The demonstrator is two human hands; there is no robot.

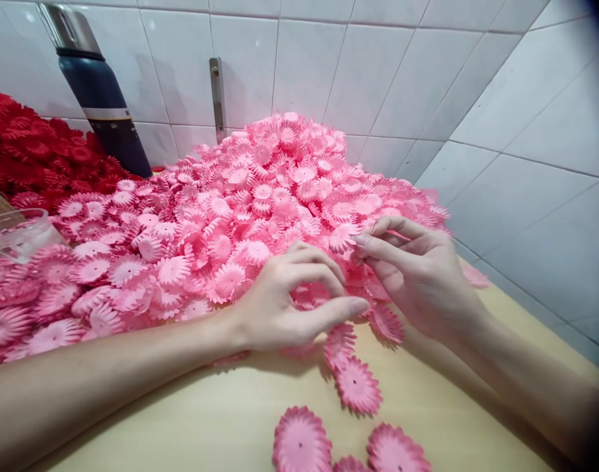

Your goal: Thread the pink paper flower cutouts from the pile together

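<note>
A big heap of pink artificial flower petal discs (260, 196), scalloped at the rim, covers the table in front of me. My right hand (410, 262) pinches the edge of one light pink petal disc (343, 237) between thumb and fingers at the heap's right side. My left hand (299, 295) hovers at the front of the heap, fingers curled and thumb held apart, with nothing visible in its grasp. Below it, several darker-edged petal discs (357, 385) lie on the table, some with a small dark centre hole. My left fingertips are partly hidden behind the hand.
A dark blue bottle (105, 105) with a steel cap leans in view at the back left, beside a red petal pile (38, 151). A clear plastic container (21, 236) sits at far left. White tiled walls (309, 65) bound the wooden table (191, 419).
</note>
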